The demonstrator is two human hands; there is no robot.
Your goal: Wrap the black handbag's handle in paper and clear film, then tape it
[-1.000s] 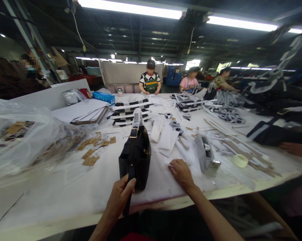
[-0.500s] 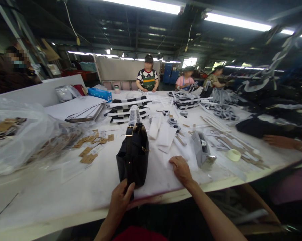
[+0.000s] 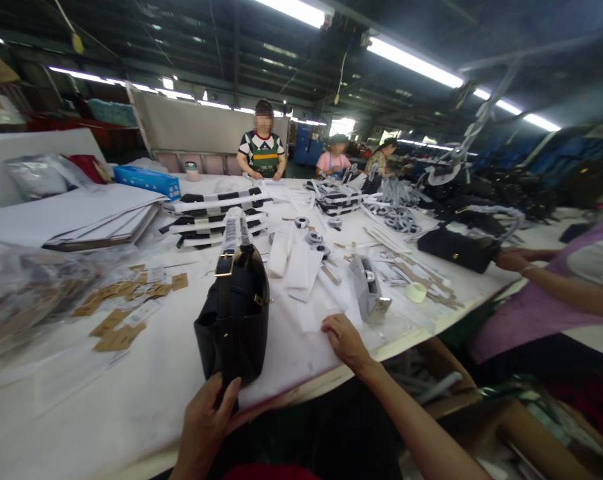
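A black handbag (image 3: 236, 320) stands upright near the table's front edge, its strap wrapped in clear plastic and rising above a gold buckle. At the bag's lower near end, my left hand (image 3: 209, 407) pinches a black strap or strip. My right hand (image 3: 344, 337) rests on the white table, fingers curled together, to the right of the bag; whatever is under its fingertips cannot be made out. White foam sheets (image 3: 301, 273) lie just beyond it. Right of them sits a grey tape dispenser (image 3: 369, 293).
Brown tags (image 3: 119, 330) and a plastic bag (image 3: 31, 280) lie left. Wrapped black pieces (image 3: 216, 220) are stacked behind the handbag. A tape roll (image 3: 415, 292) is at right, where a co-worker's hands hold another black bag (image 3: 459, 247). Others sit across the table.
The view has swung to the right, bringing the co-worker and their black bag into sight. My left hand still grips at the handbag's base; my right hand stays curled on the table.
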